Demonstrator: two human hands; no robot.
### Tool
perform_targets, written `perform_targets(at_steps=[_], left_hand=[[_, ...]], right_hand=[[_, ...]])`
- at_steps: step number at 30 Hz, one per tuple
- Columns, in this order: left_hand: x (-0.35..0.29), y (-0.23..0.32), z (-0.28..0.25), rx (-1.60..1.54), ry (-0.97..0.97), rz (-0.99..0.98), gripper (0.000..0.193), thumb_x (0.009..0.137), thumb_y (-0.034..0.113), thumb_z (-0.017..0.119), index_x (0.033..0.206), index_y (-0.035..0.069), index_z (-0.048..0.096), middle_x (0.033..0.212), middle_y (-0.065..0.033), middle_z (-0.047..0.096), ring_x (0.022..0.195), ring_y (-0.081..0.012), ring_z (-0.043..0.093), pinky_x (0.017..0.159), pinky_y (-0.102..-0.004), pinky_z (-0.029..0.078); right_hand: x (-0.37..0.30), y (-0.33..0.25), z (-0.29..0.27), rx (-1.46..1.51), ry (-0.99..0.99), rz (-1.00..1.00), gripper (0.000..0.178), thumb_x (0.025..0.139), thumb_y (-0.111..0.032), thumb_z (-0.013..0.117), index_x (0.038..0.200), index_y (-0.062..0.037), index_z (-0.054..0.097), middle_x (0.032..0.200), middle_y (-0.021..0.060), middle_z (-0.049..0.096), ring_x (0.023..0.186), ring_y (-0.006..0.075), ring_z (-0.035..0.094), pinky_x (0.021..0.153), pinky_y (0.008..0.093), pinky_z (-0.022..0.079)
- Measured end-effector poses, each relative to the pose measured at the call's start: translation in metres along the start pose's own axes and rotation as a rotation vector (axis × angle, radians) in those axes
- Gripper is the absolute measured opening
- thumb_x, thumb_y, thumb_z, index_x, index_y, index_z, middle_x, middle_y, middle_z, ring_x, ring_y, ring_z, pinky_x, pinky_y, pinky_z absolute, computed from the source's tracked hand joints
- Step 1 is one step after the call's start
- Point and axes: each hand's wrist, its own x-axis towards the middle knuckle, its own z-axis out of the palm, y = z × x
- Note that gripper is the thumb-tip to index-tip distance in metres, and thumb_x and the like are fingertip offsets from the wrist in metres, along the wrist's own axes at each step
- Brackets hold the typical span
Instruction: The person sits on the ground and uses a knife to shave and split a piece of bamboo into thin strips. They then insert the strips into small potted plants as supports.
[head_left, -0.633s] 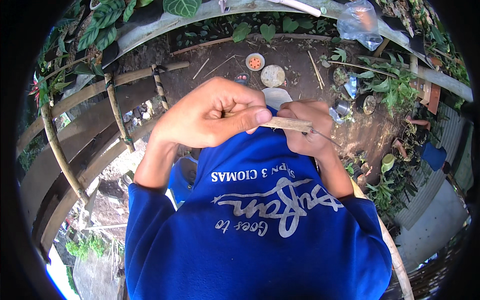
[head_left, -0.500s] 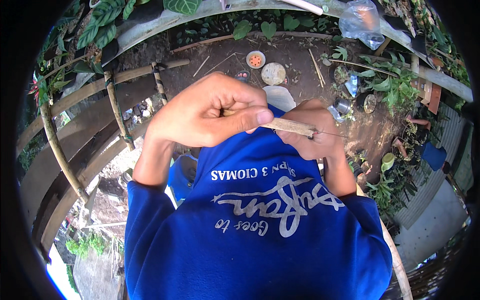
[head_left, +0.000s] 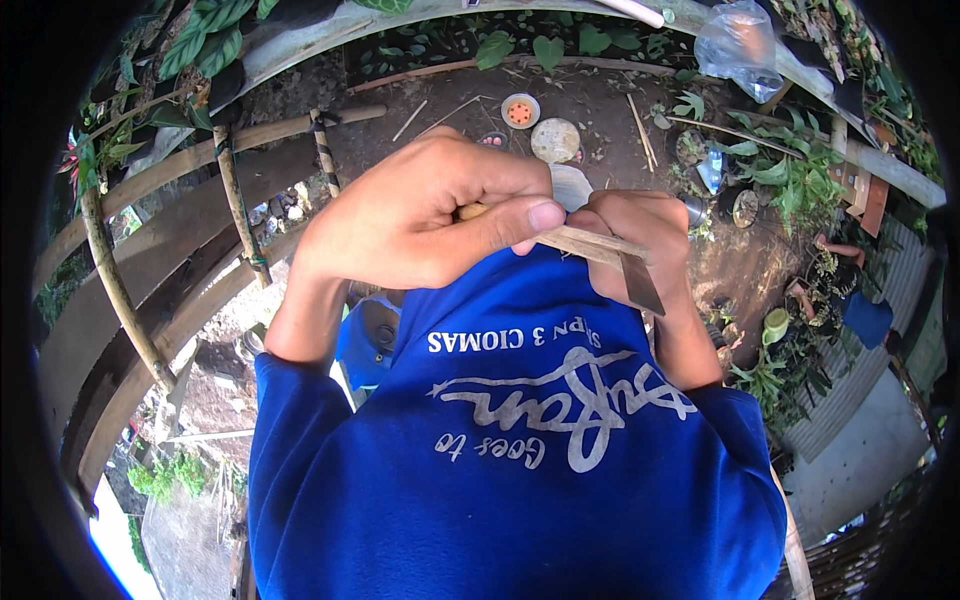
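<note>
In front of my chest, my left hand (head_left: 420, 205) is closed with thumb and fingers on a pale bamboo strip (head_left: 590, 242). One end of the strip shows inside the curled fingers, and the other reaches across to my right hand (head_left: 645, 225). That hand is closed around a knife whose handle is hidden in the fist. The dull metal knife blade (head_left: 640, 285) slants down and to the right, with its flat side showing. Blade and strip meet at the strip's right end.
A bamboo railing (head_left: 125, 280) runs along the left. Beyond my hands, on bare soil, are a small bowl (head_left: 520, 111) and a round pale disc (head_left: 556, 140). A clear plastic bag (head_left: 740, 50) hangs at the far right, above leafy plants (head_left: 790, 195).
The knife blade has turned from edge-on to showing its flat side, now pointing down and right. My right hand has shifted slightly right. The left hand keeps its hold on the strip.
</note>
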Motion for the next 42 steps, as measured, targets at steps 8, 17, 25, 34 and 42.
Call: perform_targets(at_steps=[8, 17, 25, 34, 42], left_hand=[[0.002, -0.010, 0.001, 0.756, 0.778, 0.382, 0.024, 0.094, 0.015, 0.079, 0.112, 0.004, 0.068, 0.106, -0.0124, 0.068, 0.089, -0.0246, 0.066, 0.081, -0.0316, 0.052], [-0.009, -0.028, 0.051, -0.435, 0.346, -0.206, 0.047, 0.113, 0.043, 0.050, 0.111, -0.001, 0.066, 0.088, -0.0047, 0.069, 0.076, -0.0100, 0.063, 0.069, -0.0245, 0.052], [0.009, -0.050, 0.035, -1.112, 0.446, -0.098, 0.048, 0.112, 0.044, 0.053, 0.115, -0.001, 0.069, 0.078, -0.0044, 0.064, 0.061, -0.0080, 0.052, 0.050, -0.0209, 0.038], [0.009, -0.039, 0.052, -0.785, 0.606, -0.081, 0.036, 0.111, 0.033, 0.058, 0.098, 0.003, 0.072, 0.069, 0.0012, 0.057, 0.058, -0.0055, 0.049, 0.053, -0.0215, 0.039], [0.008, -0.046, 0.050, -0.617, 0.657, -0.046, 0.035, 0.112, 0.032, 0.056, 0.106, 0.003, 0.074, 0.083, -0.0022, 0.067, 0.068, -0.0071, 0.058, 0.060, -0.0220, 0.048]], right_hand=[[-0.002, 0.002, 0.000, -0.050, 0.082, -0.007, 0.018, 0.088, 0.000, 0.074, 0.074, 0.0052, 0.065, 0.061, 0.0133, 0.060, 0.046, 0.0283, 0.059, 0.047, 0.0355, 0.046], [-0.003, 0.009, 0.017, -0.142, 0.244, -0.101, 0.023, 0.091, -0.003, 0.075, 0.075, 0.0066, 0.062, 0.063, 0.0159, 0.062, 0.048, 0.0286, 0.062, 0.048, 0.0347, 0.049], [-0.010, 0.005, 0.025, -0.087, 0.158, -0.128, 0.024, 0.091, -0.001, 0.074, 0.074, 0.0074, 0.060, 0.066, 0.0167, 0.065, 0.052, 0.0300, 0.066, 0.052, 0.0351, 0.053], [-0.025, 0.014, 0.036, -0.016, 0.153, -0.054, 0.021, 0.095, -0.001, 0.070, 0.076, 0.0035, 0.062, 0.064, 0.0132, 0.063, 0.051, 0.0270, 0.064, 0.050, 0.0364, 0.049], [-0.027, 0.019, 0.040, -0.086, 0.238, -0.018, 0.020, 0.094, -0.002, 0.072, 0.077, 0.0020, 0.064, 0.056, 0.0113, 0.055, 0.045, 0.0263, 0.058, 0.047, 0.0370, 0.044]])
